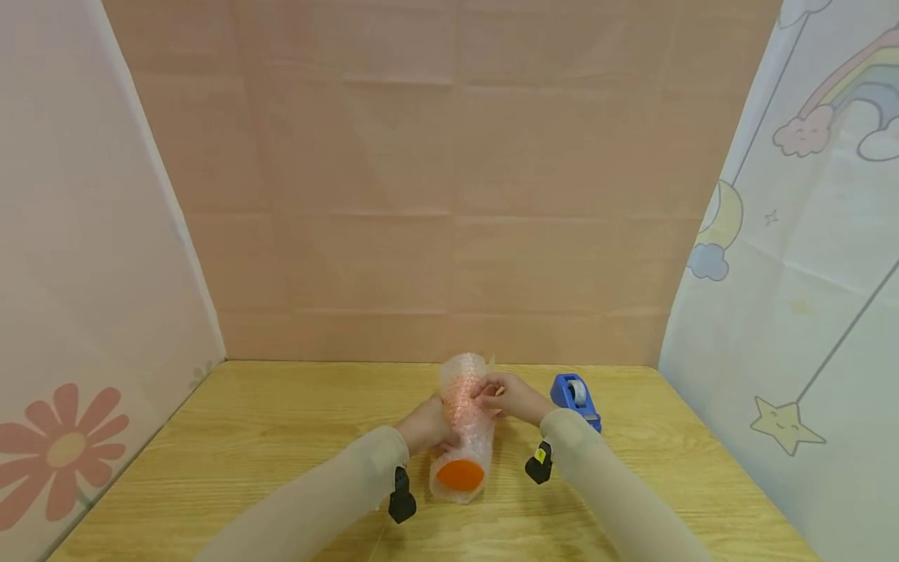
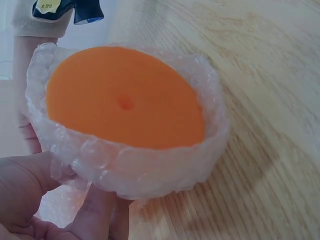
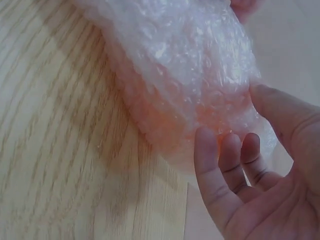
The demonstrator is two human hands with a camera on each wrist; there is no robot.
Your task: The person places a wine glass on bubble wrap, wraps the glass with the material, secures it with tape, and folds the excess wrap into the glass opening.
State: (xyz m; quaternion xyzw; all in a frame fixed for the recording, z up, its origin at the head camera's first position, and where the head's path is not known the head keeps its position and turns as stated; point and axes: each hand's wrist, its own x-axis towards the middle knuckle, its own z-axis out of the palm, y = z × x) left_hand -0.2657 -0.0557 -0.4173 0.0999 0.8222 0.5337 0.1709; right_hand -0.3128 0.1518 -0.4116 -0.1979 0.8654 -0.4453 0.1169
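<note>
A long orange object with a flat oval end (image 2: 125,100) is rolled up in clear bubble wrap (image 1: 479,449). It lies on the table, its orange end toward me and a dimple in the middle of that end. My left hand (image 1: 427,424) grips the wrapped bundle from the left side, thumb and fingers around the wrap. On the right, the thumb and fingertips of my right hand (image 1: 516,396) touch the far half of the bubble wrap, spread apart with a gap between them. Most of the orange object is hidden under the wrap.
Right of the right hand stands a blue tape dispenser (image 1: 577,394) with a roll of tape, partly behind the right sleeve. The wooden table (image 1: 295,398) ends at a pinkish back wall (image 1: 449,234). Patterned sheets hang at both sides.
</note>
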